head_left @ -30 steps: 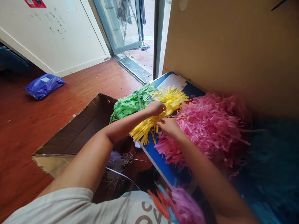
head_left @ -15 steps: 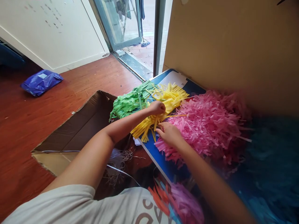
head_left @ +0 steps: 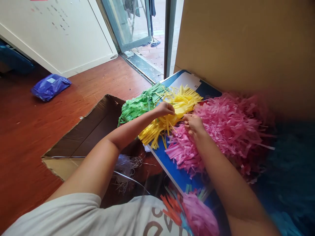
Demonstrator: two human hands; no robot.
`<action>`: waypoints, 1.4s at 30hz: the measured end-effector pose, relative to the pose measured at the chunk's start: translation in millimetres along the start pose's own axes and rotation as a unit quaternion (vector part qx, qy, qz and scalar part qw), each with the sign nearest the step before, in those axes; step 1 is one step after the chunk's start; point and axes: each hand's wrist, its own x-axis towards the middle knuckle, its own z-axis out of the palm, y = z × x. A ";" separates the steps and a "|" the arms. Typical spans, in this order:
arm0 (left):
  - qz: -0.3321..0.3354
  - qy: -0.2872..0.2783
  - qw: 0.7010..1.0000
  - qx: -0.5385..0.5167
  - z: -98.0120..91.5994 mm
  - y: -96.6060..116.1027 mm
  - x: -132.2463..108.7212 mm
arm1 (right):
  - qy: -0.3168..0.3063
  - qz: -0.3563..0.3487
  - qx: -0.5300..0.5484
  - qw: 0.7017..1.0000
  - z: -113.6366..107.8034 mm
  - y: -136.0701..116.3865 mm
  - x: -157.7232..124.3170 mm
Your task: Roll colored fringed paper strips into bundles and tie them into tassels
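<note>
My left hand (head_left: 164,108) is closed on the middle of a yellow bundle of cut paper strips (head_left: 172,113) lying on a blue board (head_left: 172,167). Beside it my right hand (head_left: 194,124) is curled, fingertips pinching at the edge where the yellow strips meet a big pink heap of paper strips (head_left: 221,127). A green strip bundle (head_left: 137,106) lies just left of the yellow one, near my left wrist.
An open brown cardboard box (head_left: 83,137) lies on the red wooden floor at left, pale raffia strands (head_left: 125,168) beside it. A tall cardboard sheet (head_left: 246,42) stands behind the heaps. A blue plastic bag (head_left: 50,86) lies far left. Blue strips (head_left: 290,177) pile at right.
My right hand has moved up and away from me, from the lower end of the yellow bundle to its middle beside the pink heap. My left hand keeps its grip.
</note>
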 end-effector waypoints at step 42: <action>0.087 0.105 0.921 0.366 14.9 60.1 -23.7 | 0.003 -0.018 -0.054 0.998 19.8 35.3 48.4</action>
